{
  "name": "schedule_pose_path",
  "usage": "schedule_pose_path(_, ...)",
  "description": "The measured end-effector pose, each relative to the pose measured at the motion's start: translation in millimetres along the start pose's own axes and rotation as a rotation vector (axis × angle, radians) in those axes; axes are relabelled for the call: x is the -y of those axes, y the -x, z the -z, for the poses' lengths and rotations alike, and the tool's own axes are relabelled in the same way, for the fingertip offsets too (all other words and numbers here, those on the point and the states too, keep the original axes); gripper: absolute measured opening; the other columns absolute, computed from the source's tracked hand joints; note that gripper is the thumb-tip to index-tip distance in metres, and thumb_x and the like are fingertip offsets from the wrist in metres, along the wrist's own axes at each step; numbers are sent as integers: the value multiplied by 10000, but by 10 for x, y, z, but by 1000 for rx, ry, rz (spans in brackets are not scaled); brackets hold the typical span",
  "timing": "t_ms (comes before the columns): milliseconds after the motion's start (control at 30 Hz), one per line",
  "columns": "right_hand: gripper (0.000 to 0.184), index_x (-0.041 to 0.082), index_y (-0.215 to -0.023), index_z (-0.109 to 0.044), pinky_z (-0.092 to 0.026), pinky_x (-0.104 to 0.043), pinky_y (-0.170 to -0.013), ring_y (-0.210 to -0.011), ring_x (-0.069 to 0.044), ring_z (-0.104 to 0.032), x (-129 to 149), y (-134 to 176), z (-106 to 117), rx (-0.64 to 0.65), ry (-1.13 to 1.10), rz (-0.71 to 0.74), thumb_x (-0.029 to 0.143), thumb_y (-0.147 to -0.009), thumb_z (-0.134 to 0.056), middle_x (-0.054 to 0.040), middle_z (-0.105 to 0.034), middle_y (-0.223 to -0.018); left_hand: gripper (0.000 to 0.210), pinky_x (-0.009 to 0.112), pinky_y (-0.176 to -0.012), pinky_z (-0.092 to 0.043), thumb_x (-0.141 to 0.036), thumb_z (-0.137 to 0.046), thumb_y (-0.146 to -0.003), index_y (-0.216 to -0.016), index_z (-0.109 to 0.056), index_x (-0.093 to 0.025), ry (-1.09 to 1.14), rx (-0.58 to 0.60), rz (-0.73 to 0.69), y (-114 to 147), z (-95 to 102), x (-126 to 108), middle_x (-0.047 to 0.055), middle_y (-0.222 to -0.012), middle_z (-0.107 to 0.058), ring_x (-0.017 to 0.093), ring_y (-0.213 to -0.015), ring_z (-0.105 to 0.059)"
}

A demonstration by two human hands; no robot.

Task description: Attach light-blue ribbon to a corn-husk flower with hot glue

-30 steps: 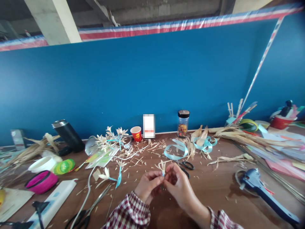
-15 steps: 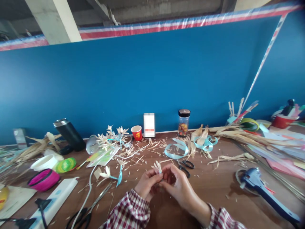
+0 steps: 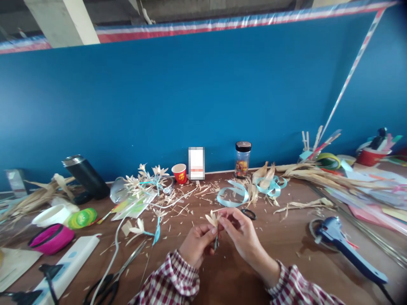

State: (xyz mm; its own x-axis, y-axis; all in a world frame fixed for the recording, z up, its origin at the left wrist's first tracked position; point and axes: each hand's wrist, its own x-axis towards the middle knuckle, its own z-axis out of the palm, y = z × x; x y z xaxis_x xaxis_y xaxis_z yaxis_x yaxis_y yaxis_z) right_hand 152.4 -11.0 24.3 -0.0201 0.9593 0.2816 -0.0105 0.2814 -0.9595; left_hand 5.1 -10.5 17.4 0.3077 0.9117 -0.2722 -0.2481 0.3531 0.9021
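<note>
Between my hands is a small pale corn-husk flower (image 3: 211,219) with a light-blue wrapped stem pointing down. My left hand (image 3: 199,242) is closed round the stem just under the petals. The thumb and fingers of my right hand (image 3: 237,231) pinch the flower's petals from the right side. Left of my hands, a similar husk flower with a blue stem (image 3: 140,228) lies on the table. Farther back, a bunch of finished-looking husk flowers (image 3: 146,180) rests on a printed packet. Black-handled scissors (image 3: 248,214) lie partly hidden behind my right hand.
A blue glue gun (image 3: 346,245) lies at right. Larger scissors (image 3: 117,275) and a white power strip (image 3: 71,271) are at left. Toward the blue partition stand a red paper cup (image 3: 179,173) and a lidded jar (image 3: 242,160). Light-blue ribbon (image 3: 233,194) and husk scraps litter the table (image 3: 280,241).
My right hand has moved up from the stem to the petals. The flower now shows more clearly, its blue stem visible below my left fingers. The view has shifted slightly.
</note>
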Motion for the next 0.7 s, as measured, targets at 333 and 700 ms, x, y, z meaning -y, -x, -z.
schedule_pose_path(333, 80, 203, -793, -575, -462, -297, -761, -854, -168, -583, 34, -6, 45, 19, 260, 384, 138, -834, -554, -34, -618, -879, 378, 170, -403, -306, -479, -700, -657, -651, -636, -107, -102, -52, -118, -54, 81, 8, -45, -490, -435, 45, -420, -366)
schedule_pose_path(700, 177, 220, -920, -567, -474, -294, -732, -818, -167, -581, -13, 22, 59, 108, 385, 537, 75, -843, -501, -37, -650, -882, 350, 185, -430, -293, -451, -623, -748, -719, -656, -103, -271, -52, -243, -83, 141, 82, -14, -582, -505, 52, -453, -376)
